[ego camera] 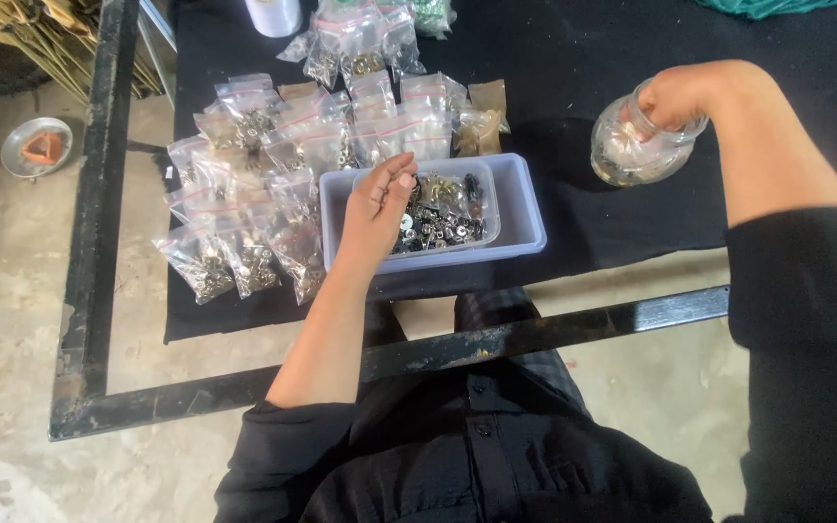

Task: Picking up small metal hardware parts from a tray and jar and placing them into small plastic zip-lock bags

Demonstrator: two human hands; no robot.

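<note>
Item: small metal fittings, loose in a pale tray (pixel 525 208) on black cloth; light, hard, slippery, so we judge a fingertip pinch best. Our left hand (pixel 377 208) hovers over them, fingers loosely curled; our right hand (pixel 675 95) grips the glass jar (pixel 632 150) mouth

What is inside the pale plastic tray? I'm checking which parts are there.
The tray holds small mixed metal parts, dark and silvery. The left hand covers its left side, hiding anything there.

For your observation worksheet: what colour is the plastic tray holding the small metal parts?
The tray is pale lavender-blue, seen best in the head view, beside the left hand.
</note>
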